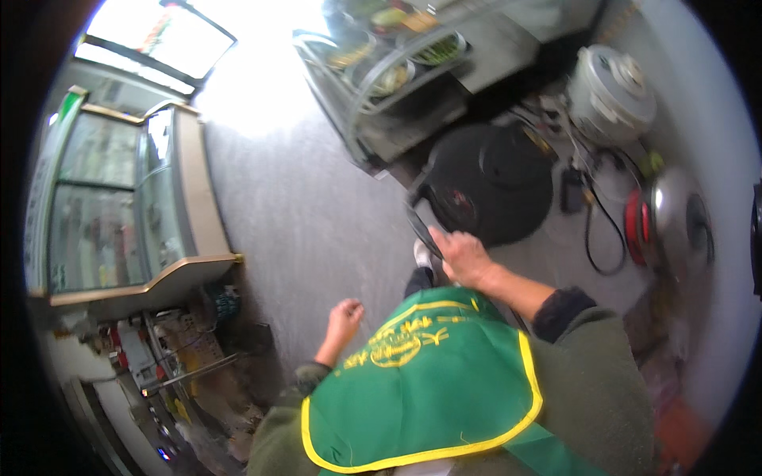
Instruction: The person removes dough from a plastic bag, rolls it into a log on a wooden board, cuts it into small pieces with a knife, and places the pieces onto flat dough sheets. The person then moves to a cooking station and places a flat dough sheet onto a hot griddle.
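My right hand (pixel 467 259) is closed around the end of a dark curved handle (pixel 421 223). That handle reaches up to a large round black appliance (pixel 497 184), which looks like an electric griddle with its lid down. Blur hides how far my fingers wrap around it. My left hand (pixel 344 327) hangs over the grey floor (pixel 297 208), left of my green apron (pixel 428 392) with yellow trim. Its fingers are curled in, and I see nothing held in them.
A glass-fronted food counter (pixel 381 113) with trays of food stands ahead. On the right are a white rice cooker (pixel 616 95), cables (pixel 589 238) and a metal-lidded pot (pixel 673 217) with a red part. A glass display cabinet (pixel 101 208) and a cluttered shelf (pixel 178 363) line the left.
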A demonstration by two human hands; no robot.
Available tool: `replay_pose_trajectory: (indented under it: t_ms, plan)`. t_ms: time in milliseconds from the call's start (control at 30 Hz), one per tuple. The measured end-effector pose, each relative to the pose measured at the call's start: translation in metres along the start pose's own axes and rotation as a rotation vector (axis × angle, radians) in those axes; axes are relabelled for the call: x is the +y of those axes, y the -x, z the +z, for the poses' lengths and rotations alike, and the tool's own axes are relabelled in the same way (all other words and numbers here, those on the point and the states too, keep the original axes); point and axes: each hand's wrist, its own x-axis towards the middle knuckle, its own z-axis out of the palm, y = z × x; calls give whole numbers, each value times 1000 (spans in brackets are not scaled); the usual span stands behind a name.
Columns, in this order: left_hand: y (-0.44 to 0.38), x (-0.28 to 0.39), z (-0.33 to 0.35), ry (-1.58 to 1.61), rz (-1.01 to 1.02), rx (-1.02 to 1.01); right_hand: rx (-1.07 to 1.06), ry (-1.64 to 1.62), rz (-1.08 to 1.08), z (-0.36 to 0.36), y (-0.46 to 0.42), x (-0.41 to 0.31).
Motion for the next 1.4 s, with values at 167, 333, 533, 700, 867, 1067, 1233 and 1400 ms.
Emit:
replay_pose_trajectory:
  t_ms: [167,333,533,700,867,1067,1233,1400]
  plan:
    - [-121,82,8,-120,310,-77,306,-73,123,-149,-3,23]
    - [-205,205,36,-31,569,-171,645,38,469,-244,-21,73]
    - [-283,260,105,-182,871,-134,806,305,534,-273,-36,160]
    - [-317,306,138,-288,824,-45,781,221,626,-285,-36,194]
    - [-326,329,161,-571,737,0,733,192,661,-293,-31,206]
    - [-329,321,171,-493,793,80,724,89,813,-293,-39,198]
    - [-303,341,124,-131,799,-321,783,184,688,-290,-44,198]
    - [-233,401,34,-30,1204,-259,694,212,731,-292,-46,195]
